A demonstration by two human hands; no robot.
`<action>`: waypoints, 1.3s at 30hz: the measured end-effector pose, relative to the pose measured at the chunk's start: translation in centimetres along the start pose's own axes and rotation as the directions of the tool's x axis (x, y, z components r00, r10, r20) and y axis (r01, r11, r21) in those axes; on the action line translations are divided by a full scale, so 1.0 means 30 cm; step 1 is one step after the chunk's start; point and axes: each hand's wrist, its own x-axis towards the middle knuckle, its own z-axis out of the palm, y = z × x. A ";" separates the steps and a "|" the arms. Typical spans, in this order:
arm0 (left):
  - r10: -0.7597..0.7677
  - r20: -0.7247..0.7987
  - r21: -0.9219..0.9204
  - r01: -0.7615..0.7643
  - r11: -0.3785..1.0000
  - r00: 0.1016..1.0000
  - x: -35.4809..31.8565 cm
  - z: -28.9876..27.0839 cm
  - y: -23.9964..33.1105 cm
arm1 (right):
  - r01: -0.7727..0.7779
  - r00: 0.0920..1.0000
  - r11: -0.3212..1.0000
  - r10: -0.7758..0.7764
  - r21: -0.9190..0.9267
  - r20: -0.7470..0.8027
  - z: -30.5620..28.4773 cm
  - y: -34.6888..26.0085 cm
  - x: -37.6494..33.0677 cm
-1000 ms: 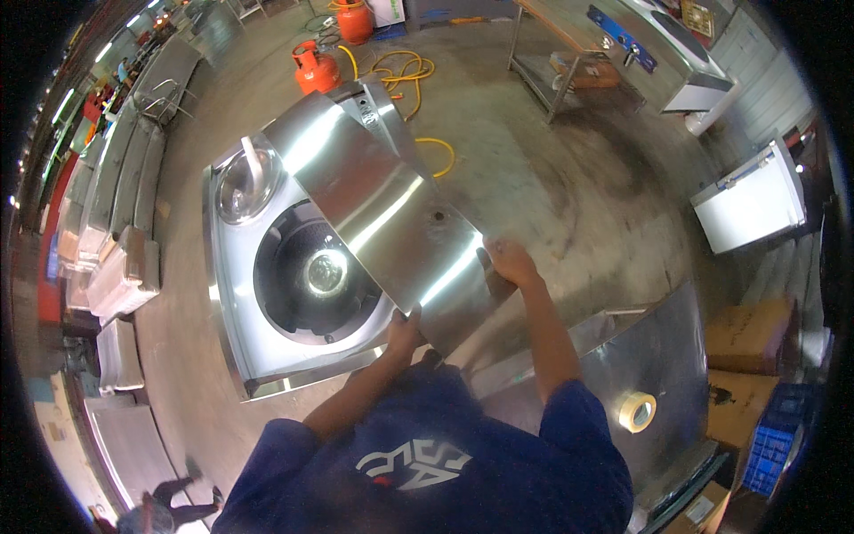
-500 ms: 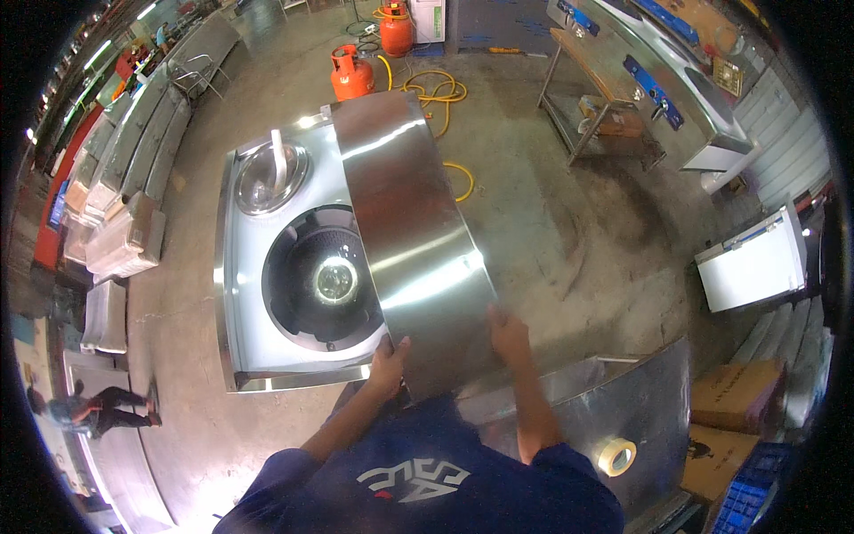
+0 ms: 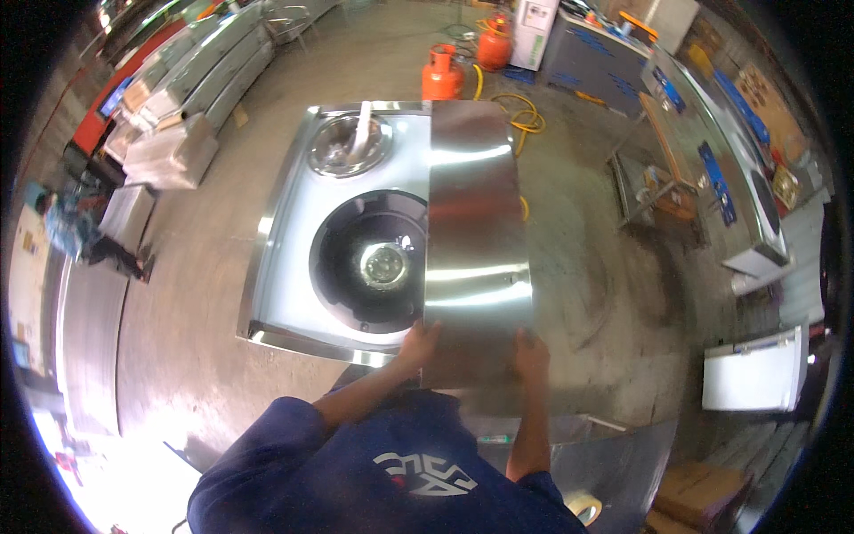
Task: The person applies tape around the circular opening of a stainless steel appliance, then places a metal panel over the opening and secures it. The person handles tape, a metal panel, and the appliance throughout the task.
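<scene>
A long brushed stainless steel panel point(image 3: 476, 227) is held by its near end between both of my hands. My left hand point(image 3: 421, 345) is closed on its left edge and my right hand point(image 3: 531, 356) on its right edge. The panel lies over or just above the right side of a steel-framed stove unit with a white top point(image 3: 289, 258); I cannot tell whether it touches. It hides part of a large black burner ring point(image 3: 334, 267), which has a shiny centre. Behind the ring, a round steel basin point(image 3: 329, 151) sits under a white spout point(image 3: 363, 129).
Orange gas cylinders point(image 3: 442, 78) and a coiled yellow hose point(image 3: 525, 111) are beyond the stove. A wheeled steel unit point(image 3: 729, 196) stands at right. A tape roll point(image 3: 583, 507) rests on a dark sheet point(image 3: 614, 458) beside me. At far left is another person point(image 3: 76, 231).
My view has turned, shifting the far surroundings to the right in the picture. Both hands keep hold of the steel panel, which still covers the right side of the stove.
</scene>
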 end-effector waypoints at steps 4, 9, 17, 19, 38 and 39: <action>0.008 -0.088 0.070 -0.002 0.998 0.996 -0.020 -0.033 0.047 | 0.109 0.912 0.975 -0.020 -0.194 0.411 -0.036 -0.002 0.058; 0.166 -0.227 0.123 -0.141 0.982 0.960 -0.050 -0.096 0.100 | -0.125 0.908 0.991 0.130 -0.039 0.397 -0.025 -0.047 0.039; 0.235 -0.254 0.097 -0.218 0.971 0.938 -0.119 -0.454 0.138 | 0.071 0.944 0.979 -0.127 0.189 0.304 0.070 -0.268 -0.160; 0.255 -0.268 0.109 -0.233 0.966 0.929 -0.121 -0.578 0.125 | 0.037 0.926 0.990 -0.086 0.136 0.368 0.110 -0.367 -0.207; 0.256 -0.208 0.207 -0.213 0.955 0.944 0.015 -1.820 -0.376 | -0.115 0.971 0.962 0.056 0.247 0.234 1.082 -1.081 -0.836; 0.287 -0.199 0.223 -0.241 0.944 0.937 0.015 -1.873 -0.389 | -0.092 0.974 0.956 0.029 0.279 0.223 1.125 -1.105 -0.873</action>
